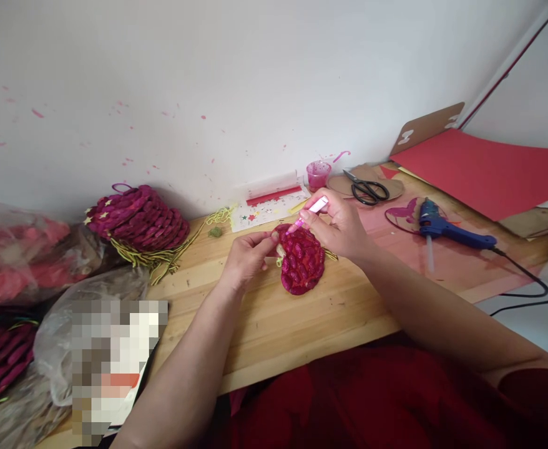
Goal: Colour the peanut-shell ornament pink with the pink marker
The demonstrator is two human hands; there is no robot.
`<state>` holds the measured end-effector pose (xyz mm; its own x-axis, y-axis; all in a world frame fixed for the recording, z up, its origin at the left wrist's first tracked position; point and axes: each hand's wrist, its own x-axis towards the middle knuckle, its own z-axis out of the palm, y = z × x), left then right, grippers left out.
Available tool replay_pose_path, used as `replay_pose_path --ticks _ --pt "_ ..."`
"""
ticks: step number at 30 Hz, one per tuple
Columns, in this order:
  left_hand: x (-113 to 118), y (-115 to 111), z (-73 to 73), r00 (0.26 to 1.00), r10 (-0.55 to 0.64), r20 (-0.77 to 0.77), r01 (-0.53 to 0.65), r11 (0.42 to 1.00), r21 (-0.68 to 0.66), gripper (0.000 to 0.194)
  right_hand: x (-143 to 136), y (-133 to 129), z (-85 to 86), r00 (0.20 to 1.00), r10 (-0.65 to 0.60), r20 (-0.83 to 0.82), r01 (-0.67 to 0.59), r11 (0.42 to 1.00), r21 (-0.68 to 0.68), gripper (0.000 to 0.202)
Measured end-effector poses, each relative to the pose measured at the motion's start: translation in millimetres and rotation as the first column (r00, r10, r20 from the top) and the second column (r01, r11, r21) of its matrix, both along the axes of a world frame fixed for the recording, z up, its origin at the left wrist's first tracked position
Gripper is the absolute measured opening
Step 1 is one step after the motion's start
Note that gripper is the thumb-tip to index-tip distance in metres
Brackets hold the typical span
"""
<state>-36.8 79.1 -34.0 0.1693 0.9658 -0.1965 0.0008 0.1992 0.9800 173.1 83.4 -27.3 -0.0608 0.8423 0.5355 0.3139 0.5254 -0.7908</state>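
Observation:
On the wooden table, a rounded, glossy magenta piece with braided-looking lobes [302, 265] lies in front of me. My left hand [253, 252] pinches its upper left edge, next to a pale yellowish bit. My right hand [339, 224] grips a short white, pink-stained brush [312, 213], tilted so that its pink end touches the top of the piece. Bristles cannot be made out clearly. Yellow-green strands stick out at the piece's right side. Just behind the hands stands a pink-stained clear cup [318, 176].
Scissors [370, 190] lie on cardboard behind my right hand. A blue glue gun [456, 231] with its cord, and red sheets [489, 165], are at right. A sheet of star stickers [267, 209] lies at the wall. Magenta bundles [138, 218] and plastic bags [87, 330] crowd the left.

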Motion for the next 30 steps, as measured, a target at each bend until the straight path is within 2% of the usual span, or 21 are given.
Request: replay_pose_path --ticks 7,14,18,26,30 --pt "3.6 0.6 -4.5 0.989 -0.078 0.126 0.079 0.997 -0.005 0.055 1.0 5.7 -4.7 0.999 -0.021 -0.036 0.021 1.000 -0.014 0.015" --pt "-2.7 1.1 -4.5 0.969 -0.225 0.099 0.229 0.973 -0.024 0.059 0.7 4.6 -2.7 0.999 -0.031 -0.037 0.031 1.000 0.000 0.017" --pt "-8.5 3.9 -2.1 0.952 -0.281 0.125 0.287 0.957 -0.038 0.054 1.2 4.9 -2.7 0.999 -0.007 -0.038 0.007 1.000 -0.003 0.015" --pt "-11.7 6.5 -3.7 0.949 -0.304 0.084 0.310 0.949 -0.056 0.039 0.8 5.3 -4.2 0.999 -0.035 0.005 0.034 0.999 0.018 0.011" --pt "-11.0 6.5 -5.2 0.965 -0.250 0.075 0.256 0.963 -0.081 0.043 0.6 5.1 -3.5 0.999 -0.037 0.009 0.037 0.999 0.003 0.012"
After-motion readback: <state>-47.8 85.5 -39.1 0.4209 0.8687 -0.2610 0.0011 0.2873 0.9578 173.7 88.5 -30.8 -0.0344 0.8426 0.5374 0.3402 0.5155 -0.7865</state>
